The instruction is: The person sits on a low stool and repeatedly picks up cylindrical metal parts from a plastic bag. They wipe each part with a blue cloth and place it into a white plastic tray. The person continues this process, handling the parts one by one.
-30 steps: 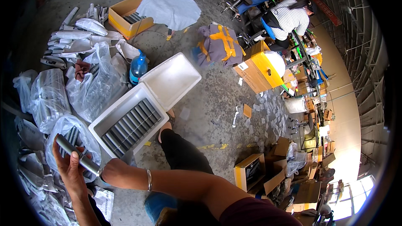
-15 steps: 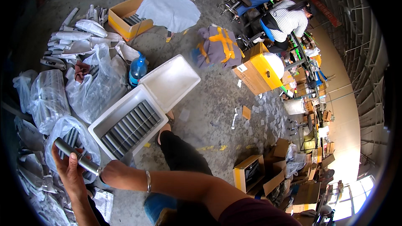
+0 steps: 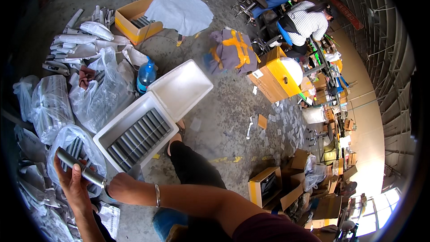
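My left hand [image 3: 75,183] is wrapped round a grey metal tube [image 3: 92,176], which slants down toward my right hand. At the tube's near right end, my right hand [image 3: 128,189] is closed in a fist; what it grips is hidden. A silver bangle is on that wrist. Beyond my hands, a white foam box [image 3: 99,141] holds a row of similar grey tubes [image 3: 139,135]. Its white lid [image 3: 186,85] lies beside it. Just past my left hand, a clear plastic bag [image 3: 65,135] stands open with more tubes inside.
Filled plastic bags [image 3: 53,103] and paper-wrapped bundles [image 3: 76,39] lie at the left. A blue bottle [image 3: 146,77] stands behind the foam box. Farther off is a cardboard box of tubes [image 3: 139,33]. At the right are cartons [image 3: 273,78], workbenches and two seated people.
My right fist has shifted very slightly left at the tube's end. My left hand keeps the same hold on the tube.
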`<state>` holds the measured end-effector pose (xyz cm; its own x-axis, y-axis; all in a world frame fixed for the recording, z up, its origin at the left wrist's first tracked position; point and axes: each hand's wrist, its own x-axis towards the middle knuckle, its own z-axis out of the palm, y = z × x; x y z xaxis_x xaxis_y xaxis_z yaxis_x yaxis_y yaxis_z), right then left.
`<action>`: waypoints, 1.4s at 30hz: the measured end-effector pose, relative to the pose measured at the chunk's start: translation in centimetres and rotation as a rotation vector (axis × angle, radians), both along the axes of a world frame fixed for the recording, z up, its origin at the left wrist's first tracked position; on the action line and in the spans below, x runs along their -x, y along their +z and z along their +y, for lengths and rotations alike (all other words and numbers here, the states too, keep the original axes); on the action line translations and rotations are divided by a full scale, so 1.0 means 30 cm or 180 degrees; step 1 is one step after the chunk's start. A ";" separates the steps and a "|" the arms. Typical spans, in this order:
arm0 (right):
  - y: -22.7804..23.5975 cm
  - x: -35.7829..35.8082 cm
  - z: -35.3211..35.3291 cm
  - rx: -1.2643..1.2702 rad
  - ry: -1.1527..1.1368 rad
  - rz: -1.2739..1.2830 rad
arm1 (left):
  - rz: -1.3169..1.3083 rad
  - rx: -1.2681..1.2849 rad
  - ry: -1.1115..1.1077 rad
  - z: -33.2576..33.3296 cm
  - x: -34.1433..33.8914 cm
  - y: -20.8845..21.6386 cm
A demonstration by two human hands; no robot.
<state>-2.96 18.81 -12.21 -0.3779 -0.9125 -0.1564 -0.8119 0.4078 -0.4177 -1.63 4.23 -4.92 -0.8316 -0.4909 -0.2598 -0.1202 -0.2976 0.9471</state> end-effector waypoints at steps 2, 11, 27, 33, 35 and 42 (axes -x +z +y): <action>0.003 -0.002 0.000 0.0049 -0.0026 0.0003 | 0.0019 -0.0028 -0.0060 -0.001 -0.001 0.002; 0.027 0.005 -0.003 -0.0144 0.0059 -0.0044 | -0.0053 -0.0082 -0.0257 -0.007 -0.003 0.015; 0.034 0.002 -0.004 -0.0192 0.0051 -0.0001 | -0.0025 0.0030 -0.0001 0.039 0.009 0.035; 0.034 -0.003 0.002 -0.0037 0.0003 0.0135 | -0.0056 0.0044 0.0005 0.039 0.008 0.031; 0.033 -0.003 0.001 -0.0078 0.0014 0.0100 | -0.0085 0.0066 -0.0018 0.037 0.006 0.031; 0.035 -0.003 0.005 0.0065 -0.0062 0.0173 | -0.0116 0.0109 -0.0057 0.037 0.005 0.027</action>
<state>-2.88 18.98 -11.15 -0.4032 -0.9077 -0.1165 -0.8256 0.4157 -0.3816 -1.78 5.33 -4.11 -0.8305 -0.4852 -0.2734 -0.1598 -0.2626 0.9516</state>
